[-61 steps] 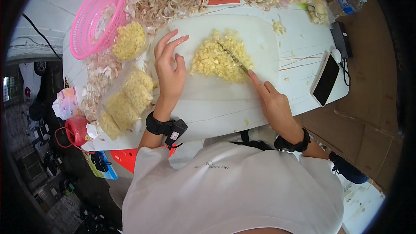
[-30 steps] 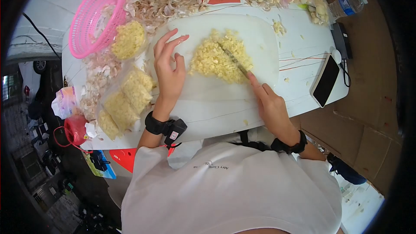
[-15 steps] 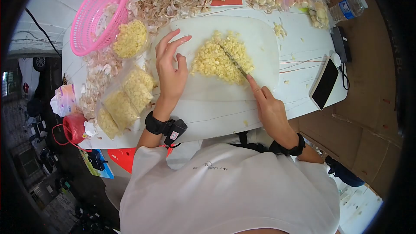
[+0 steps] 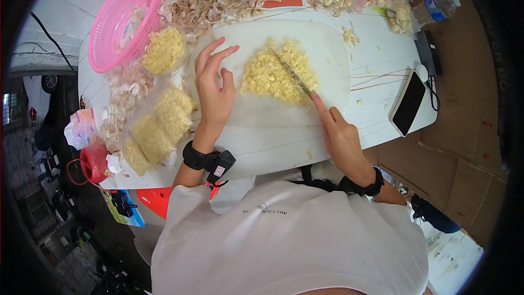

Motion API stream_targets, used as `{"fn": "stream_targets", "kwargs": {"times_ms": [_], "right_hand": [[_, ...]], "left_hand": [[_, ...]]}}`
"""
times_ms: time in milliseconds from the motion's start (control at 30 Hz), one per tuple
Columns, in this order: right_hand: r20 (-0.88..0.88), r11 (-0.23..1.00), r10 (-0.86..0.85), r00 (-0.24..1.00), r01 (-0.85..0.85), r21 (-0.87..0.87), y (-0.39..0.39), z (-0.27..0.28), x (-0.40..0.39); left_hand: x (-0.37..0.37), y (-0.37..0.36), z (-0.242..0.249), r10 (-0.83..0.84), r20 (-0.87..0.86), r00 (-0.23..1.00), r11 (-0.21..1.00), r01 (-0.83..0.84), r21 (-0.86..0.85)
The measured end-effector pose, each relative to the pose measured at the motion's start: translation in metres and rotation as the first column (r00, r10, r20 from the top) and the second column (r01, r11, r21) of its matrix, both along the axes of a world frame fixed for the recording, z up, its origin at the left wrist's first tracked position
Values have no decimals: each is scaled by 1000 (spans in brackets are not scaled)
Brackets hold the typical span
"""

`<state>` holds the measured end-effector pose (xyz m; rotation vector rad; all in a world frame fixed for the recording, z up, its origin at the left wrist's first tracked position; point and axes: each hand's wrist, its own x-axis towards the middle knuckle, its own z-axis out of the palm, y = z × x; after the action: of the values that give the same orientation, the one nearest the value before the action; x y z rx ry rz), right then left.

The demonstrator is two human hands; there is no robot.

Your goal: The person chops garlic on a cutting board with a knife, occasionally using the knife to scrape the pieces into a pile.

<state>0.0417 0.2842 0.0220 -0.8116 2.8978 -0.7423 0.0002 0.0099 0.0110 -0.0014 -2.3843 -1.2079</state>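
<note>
My right hand (image 4: 341, 132) is gripping a knife (image 4: 295, 76), whose blade is lying across chopped garlic (image 4: 266, 79) heaped on the white cutting board (image 4: 327, 38). My left hand (image 4: 214, 86) is curving loosely half-open, holding nothing, over the board's left side.

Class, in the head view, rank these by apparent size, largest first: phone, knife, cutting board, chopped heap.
1. Cutting board
2. Chopped heap
3. Phone
4. Knife, judged by its visible blade
</note>
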Motion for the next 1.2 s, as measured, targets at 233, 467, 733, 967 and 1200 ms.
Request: {"fn": "stream_targets", "kwargs": {"times_ms": [233,467,733,967,1200], "right_hand": [[-89,996,12,996,-5,88,2,1,-6],[12,998,48,999,-48,-45,3,6,5],[-19,992,117,993,-116,41,10,1,7],[-34,980,130,991,-123,158,8,1,5],[-6,996,89,996,-89,24,14,-3,11]], "left_hand": [[1,-1,-1,9,-6,1000,1000,-9,-9],[2,1,3,17,25,1000,999,-18,40],[0,1,3,25,3,1000,999,-25,35],[2,3,5,30,24,999,999,-31,36],[3,1,5,22,8,1000,1000,-22,14]]}}
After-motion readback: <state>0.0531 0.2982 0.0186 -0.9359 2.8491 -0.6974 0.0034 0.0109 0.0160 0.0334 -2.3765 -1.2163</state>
